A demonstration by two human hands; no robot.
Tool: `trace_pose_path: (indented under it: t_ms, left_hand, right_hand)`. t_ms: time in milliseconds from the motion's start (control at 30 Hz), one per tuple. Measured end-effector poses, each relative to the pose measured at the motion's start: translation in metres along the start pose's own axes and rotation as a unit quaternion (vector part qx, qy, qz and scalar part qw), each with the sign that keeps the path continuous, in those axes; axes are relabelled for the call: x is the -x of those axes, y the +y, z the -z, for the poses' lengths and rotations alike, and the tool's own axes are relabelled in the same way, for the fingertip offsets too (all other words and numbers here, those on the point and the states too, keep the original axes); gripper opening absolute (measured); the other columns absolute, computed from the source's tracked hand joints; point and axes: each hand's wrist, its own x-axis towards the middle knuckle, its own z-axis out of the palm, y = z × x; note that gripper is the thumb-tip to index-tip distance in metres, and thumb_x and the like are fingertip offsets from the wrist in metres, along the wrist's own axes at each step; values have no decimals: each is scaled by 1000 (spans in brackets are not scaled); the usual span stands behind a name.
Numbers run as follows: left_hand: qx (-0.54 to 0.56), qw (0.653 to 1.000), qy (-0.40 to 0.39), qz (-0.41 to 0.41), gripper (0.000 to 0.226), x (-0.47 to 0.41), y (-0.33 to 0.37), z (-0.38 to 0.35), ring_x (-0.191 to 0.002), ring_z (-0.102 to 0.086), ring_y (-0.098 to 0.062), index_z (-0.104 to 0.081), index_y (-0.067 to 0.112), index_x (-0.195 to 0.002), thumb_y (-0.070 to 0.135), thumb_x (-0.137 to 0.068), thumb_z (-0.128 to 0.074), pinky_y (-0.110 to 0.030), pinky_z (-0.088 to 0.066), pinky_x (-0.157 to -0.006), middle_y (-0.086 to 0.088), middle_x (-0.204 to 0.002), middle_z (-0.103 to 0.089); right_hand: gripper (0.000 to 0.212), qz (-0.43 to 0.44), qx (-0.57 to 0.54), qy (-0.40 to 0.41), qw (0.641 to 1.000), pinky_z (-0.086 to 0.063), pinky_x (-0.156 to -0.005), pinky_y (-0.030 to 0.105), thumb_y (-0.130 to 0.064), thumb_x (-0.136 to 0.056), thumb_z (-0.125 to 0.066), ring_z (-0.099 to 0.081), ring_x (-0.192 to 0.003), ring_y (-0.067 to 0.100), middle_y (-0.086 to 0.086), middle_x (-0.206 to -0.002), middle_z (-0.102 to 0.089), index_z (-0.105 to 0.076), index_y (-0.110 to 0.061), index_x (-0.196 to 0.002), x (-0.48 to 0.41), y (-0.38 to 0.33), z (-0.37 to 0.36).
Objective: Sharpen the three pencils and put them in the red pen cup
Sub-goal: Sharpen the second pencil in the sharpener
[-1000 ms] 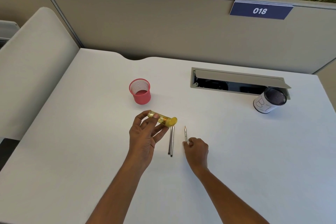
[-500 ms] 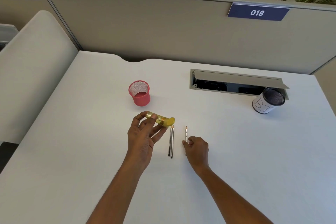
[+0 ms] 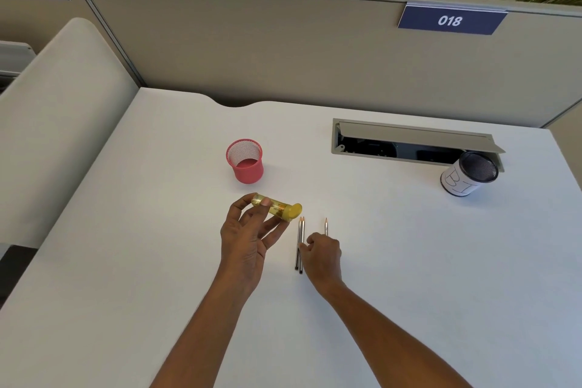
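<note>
1. The left hand (image 3: 248, 239) holds the yellow sharpener (image 3: 278, 207) up off the desk (image 3: 409, 261). Its thumb and fingers curl round the clear tube. The yellow cap end points right, toward the pencils.
2. The right hand (image 3: 324, 257) sits low on the desk with its fingers curled. It covers the back part of the lone pencil (image 3: 326, 225), whose tip pokes out past the knuckles. It is too hard to tell if the fingers pinch a pencil or only touch one.
3. A moment ago those fingers sat at the lone pencil. Now the hand has slid a bit left. One fingertip reaches the pair of pencils (image 3: 299, 230), which lie side by side. The sharpener has stayed in the same hold.
4. This likely means the person is picking which pencil to lift first. All three pencils seem to lie on the desk, so sharpening has not begun.
5. The pair of pencils lies between the two hands. Their tips sit just below the sharpener's cap.
6. The red pen cup (image 3: 248, 172) stands upright a little past the left hand, apart from the sharpener. No pencil shows in it. A black cup (image 3: 466, 179) stands far off to the right.
</note>
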Motion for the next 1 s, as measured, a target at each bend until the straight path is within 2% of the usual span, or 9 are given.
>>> trace_pose_path:
  t_ms: [100,233,367,467,533,633,767,900,1000]
  left_hand:
    - [1,1000,-1,0,24,0,0,2,-103,-75,-44,-62,13,-116,1,-96,-66,-39,-64,-74,-27,-129,-68]
    - [2,1000,2,2,25,-1,2,3,-103,-75,-44,-61,12,-117,1,-96,-66,-39,-65,-74,-25,-126,-71]
    - [6,1000,-5,5,22,-1,2,2,-105,-74,-44,-62,13,-115,2,-96,-67,-39,-64,-76,-25,-125,-71]
    - [5,1000,-5,6,23,-1,1,2,-105,-74,-44,-62,13,-115,2,-96,-66,-39,-64,-76,-25,-125,-71]
    - [4,1000,-4,6,23,-1,1,1,-105,-74,-44,-62,13,-116,2,-96,-66,-38,-64,-75,-25,-126,-71]
    - [3,1000,-1,8,23,-1,1,1,-104,-75,-43,-62,13,-116,2,-96,-66,-38,-64,-74,-25,-125,-71]
    - [3,1000,1,9,25,-1,1,0,-104,-75,-43,-62,12,-117,2,-96,-66,-38,-65,-74,-24,-125,-72]
    - [7,1000,3,11,22,0,1,-2,-101,-76,-42,-63,13,-115,1,-96,-66,-38,-65,-72,-23,-121,-73]
    - [10,1000,4,10,24,0,1,-4,-100,-76,-42,-63,13,-116,1,-96,-66,-38,-65,-71,-21,-119,-74]
  right_hand:
    - [14,-12,5,-8,1000,-51,-78,27,-17,-93,-70,-69,-79,23,9,-87,-76,-74,-4,-91,0,-1,0]
    - [16,-18,20,-6,1000,-45,-70,26,-14,-93,-64,-66,-76,26,10,-83,-75,-72,-4,-84,2,3,4]
    - [16,-36,15,-3,999,-55,-70,33,-11,-89,-64,-66,-73,27,10,-76,-73,-71,-3,-77,0,9,5]
    - [19,-44,16,-7,999,-52,-69,32,-15,-89,-67,-67,-74,28,9,-74,-72,-70,-3,-75,0,9,7]
    - [24,-47,22,-12,999,-50,-73,32,-23,-91,-67,-68,-79,29,9,-78,-73,-71,-4,-79,0,7,7]
    - [32,-61,44,-27,997,-51,-83,35,-34,-95,-63,-67,-93,29,11,-93,-74,-72,-4,-96,1,2,4]
    - [26,-96,48,-36,994,-56,-88,37,-25,-95,-60,-69,-101,33,14,-104,-71,-69,-3,-106,2,-7,5]
    - [22,-120,45,-41,991,-56,-82,34,-9,-91,-54,-70,-101,35,17,-105,-71,-67,1,-106,0,-12,9]
    - [17,-130,28,-48,990,-56,-67,31,-13,-85,-60,-72,-93,32,13,-95,-72,-67,-3,-96,3,-13,16]
